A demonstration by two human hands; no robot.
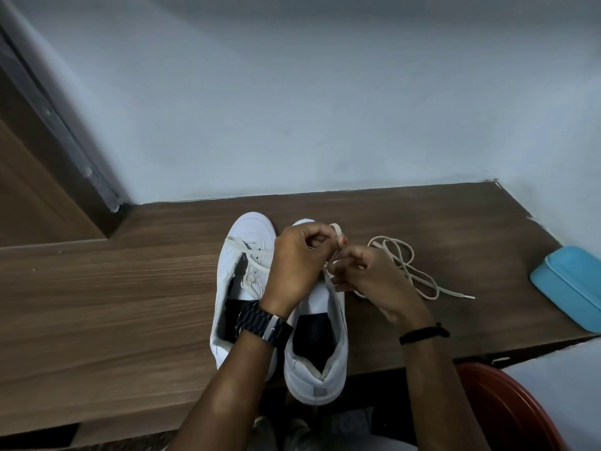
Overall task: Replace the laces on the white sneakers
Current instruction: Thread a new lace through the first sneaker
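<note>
While both hands, left hand (297,258) and right hand (361,275), pinched a lace (336,230) over the right sneaker (320,336), its neighbour the left sneaker (237,252) was only part-laced.

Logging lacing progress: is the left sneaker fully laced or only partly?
Partly: the left sneaker shows a lace across its front eyelets only, loose near the tongue.

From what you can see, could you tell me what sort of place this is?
Probably a room at home: a wooden desk set against a plain wall, a wooden door at left, a red chair at right.
</note>
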